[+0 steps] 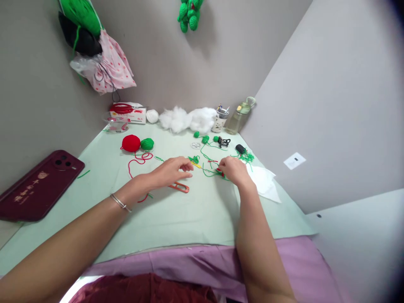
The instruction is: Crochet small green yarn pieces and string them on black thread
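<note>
From my head view, my left hand (172,169) is over the worktop (176,221), thumb and fingers apart, right by the orange tool (181,187). And here's my right hand (234,170), fingers down at the small red-and-green piece (220,171); whether they're clamped on it, I cannot tell. Between my hands lies the yellow-handled tool (196,165), with green strands around it. Beyond my left, the red yarn ball (131,143) sits beside the green yarn ball (147,144), and white stuffing (175,119) is heaped at the back.
</note>
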